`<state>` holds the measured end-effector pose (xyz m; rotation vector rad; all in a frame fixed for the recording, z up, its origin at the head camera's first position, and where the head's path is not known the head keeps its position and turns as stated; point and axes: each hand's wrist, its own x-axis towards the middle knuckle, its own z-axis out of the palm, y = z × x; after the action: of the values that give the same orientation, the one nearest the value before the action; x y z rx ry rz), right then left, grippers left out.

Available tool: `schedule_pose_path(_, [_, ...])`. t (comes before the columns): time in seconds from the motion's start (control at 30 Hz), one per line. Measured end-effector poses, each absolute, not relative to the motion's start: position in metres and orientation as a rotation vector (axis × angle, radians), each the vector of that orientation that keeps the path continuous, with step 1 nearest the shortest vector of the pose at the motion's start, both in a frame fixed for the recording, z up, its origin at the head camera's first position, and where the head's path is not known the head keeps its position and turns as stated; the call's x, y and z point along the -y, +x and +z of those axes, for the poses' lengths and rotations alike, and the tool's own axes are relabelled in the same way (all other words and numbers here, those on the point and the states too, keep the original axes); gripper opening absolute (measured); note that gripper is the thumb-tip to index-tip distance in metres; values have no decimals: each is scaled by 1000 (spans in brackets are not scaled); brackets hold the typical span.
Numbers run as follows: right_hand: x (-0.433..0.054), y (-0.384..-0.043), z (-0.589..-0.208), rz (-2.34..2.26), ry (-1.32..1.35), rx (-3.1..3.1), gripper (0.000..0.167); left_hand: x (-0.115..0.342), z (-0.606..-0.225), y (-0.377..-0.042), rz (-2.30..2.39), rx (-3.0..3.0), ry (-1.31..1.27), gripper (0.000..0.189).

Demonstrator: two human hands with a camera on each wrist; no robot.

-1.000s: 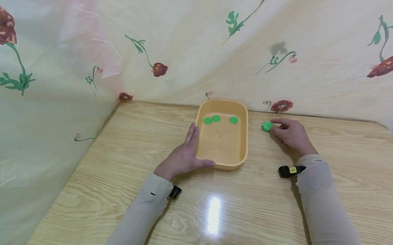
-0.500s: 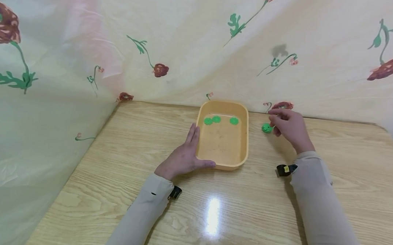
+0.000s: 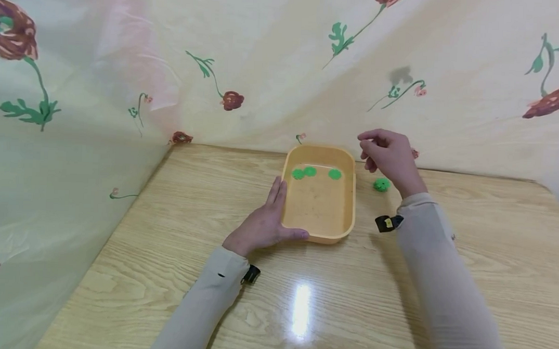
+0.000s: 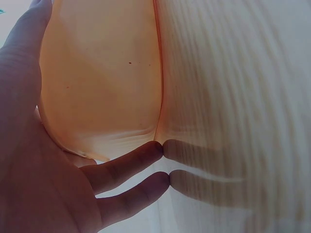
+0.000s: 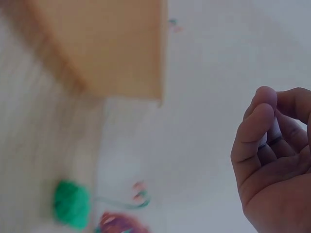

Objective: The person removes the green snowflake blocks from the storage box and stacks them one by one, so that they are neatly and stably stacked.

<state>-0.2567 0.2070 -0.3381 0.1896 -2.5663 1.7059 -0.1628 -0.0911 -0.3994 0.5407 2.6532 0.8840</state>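
Note:
A yellow-orange plastic tray [image 3: 318, 207] stands on the wooden table near its back edge. Several green scalloped discs are involved: one disc [image 3: 334, 174] lies inside on the right, and two touching discs [image 3: 304, 173] lie inside on the left. My left hand [image 3: 260, 227] rests against the tray's near left corner, fingers straight along its side and thumb along the front rim. Raised beyond the tray's right side, my right hand [image 3: 387, 156] has thumb and fingertips brought together. No object shows between them; a small one could be hidden. Below that hand sits a green pile of discs [image 3: 381, 184].
A flower-printed sheet [image 3: 275, 65] hangs behind the table [image 3: 204, 192] and along its left side. Light reflects off the tabletop [image 3: 300, 311] in front of the tray.
My right hand has left the green pile, rising and moving left toward the tray. The pile stays on the table. My left hand keeps its place on the tray.

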Motion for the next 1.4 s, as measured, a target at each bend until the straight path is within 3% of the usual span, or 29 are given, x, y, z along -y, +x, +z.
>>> schedule_pose_path(0.33, [-157, -274, -322, 1760, 337, 2581, 25, 91, -401, -165, 929, -2638, 529, 137])
schedule_pose_path(0.87, [-107, -304, -362, 1751, 235, 2822, 23, 91, -400, -165, 870, -2656, 557, 135])
schedule_pose_path(1.07, [-96, -310, -382, 1563, 279, 3030, 26, 92, -400, -165, 869, -2654, 569, 134])
schedule_pose_path(1.4, [-87, -310, -393, 1040, 574, 3250, 37, 95, -398, -164, 899, -2634, 580, 134])
